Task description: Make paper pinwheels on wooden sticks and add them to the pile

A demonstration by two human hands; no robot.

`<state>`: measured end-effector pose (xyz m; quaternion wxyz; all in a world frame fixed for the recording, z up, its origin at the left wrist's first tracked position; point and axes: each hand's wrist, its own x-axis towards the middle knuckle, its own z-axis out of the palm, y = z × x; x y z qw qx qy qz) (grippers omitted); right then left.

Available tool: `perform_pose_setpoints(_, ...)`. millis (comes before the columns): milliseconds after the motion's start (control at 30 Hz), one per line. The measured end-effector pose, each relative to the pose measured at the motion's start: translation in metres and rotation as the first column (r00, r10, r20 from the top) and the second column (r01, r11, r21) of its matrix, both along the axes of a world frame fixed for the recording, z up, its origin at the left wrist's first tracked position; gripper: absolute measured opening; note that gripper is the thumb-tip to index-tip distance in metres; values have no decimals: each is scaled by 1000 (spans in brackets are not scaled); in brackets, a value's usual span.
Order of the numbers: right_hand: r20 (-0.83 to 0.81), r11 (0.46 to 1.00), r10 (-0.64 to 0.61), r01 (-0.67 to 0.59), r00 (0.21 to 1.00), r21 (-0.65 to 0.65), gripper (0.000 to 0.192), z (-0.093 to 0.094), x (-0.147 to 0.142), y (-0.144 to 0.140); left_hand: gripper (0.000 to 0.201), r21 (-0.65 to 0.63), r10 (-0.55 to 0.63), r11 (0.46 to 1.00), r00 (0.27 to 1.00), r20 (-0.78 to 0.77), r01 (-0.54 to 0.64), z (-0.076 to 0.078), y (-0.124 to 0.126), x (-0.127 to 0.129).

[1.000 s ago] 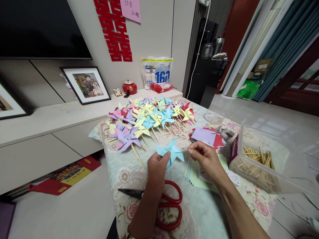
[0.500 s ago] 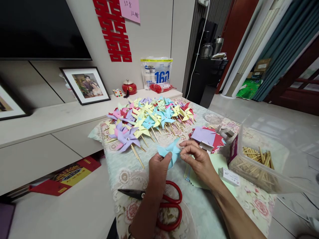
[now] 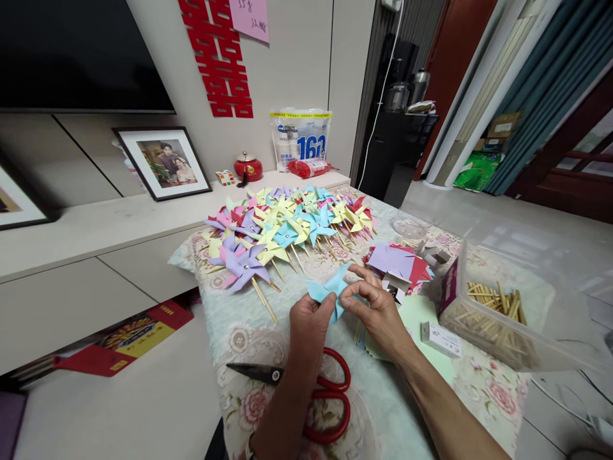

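Observation:
My left hand pinches a light-blue paper pinwheel between thumb and fingers, with its blades folded inward. From the other side my right hand closes thumb and index finger on the pinwheel's right part; whether a small item sits between these fingertips is hidden. No stick shows on this pinwheel. Under my left forearm lie black-bladed scissors with red handles. Beyond my hands, many finished pinwheels on sticks lie in a pile, in purple, yellow, blue, pink and red.
Right of my hands are stacked purple and red paper pieces, a small opened box, pale green sheets and a small white box. A clear plastic bin of wooden sticks stands at the table's right. A cabinet borders the left.
My right hand's fingertips have come in from the pinwheel's right edge onto its paper. The left hand has shifted slightly right with the pinwheel, which has turned a little.

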<state>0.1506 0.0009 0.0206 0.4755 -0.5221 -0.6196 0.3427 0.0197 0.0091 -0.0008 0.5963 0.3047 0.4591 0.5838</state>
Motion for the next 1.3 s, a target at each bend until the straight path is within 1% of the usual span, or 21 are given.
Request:
perform_pose_setpoints(100,-19,999,3,-3,1000,-32,11,-1,1,1,28,1,15,1000,1000,-20,-15,1,-1,1)
perform_pose_setpoints(233,-4,1000,-5,5,1000,-22,10,-3,1,2,23,30,37,999,998,-50,-35,5,-2,3)
perform_pose_setpoints(333,-5,1000,-13,13,1000,-20,10,-4,1,2,21,44,34,999,996,-88,-30,8,-4,3)
perform_pose_setpoints(433,-27,1000,-14,14,1000,-13,11,-4,1,3,20,50,27,999,995,-95,-22,10,-5,2)
perform_pose_setpoints(633,-62,1000,4,-4,998,-14,14,-5,2,3,21,26,11,1000,996,-89,-9,8,-7,2)
perform_pose_setpoints(800,-68,1000,-8,8,998,-7,11,-6,1,3,22,11,-4,1000,995,-98,5,7,-6,2)
perform_pose_setpoints(1033,-77,1000,-7,6,997,-16,14,-6,3,4,22,18,-19,1000,996,-92,21,9,-6,3)
perform_pose_setpoints(1167,-109,1000,-8,5,994,-26,14,-6,2,5,23,34,-24,999,997,-74,27,8,-5,3)
perform_pose_setpoints(1300,-102,999,1,-5,995,-34,15,-7,2,5,22,31,-20,999,997,-76,22,7,-4,3)
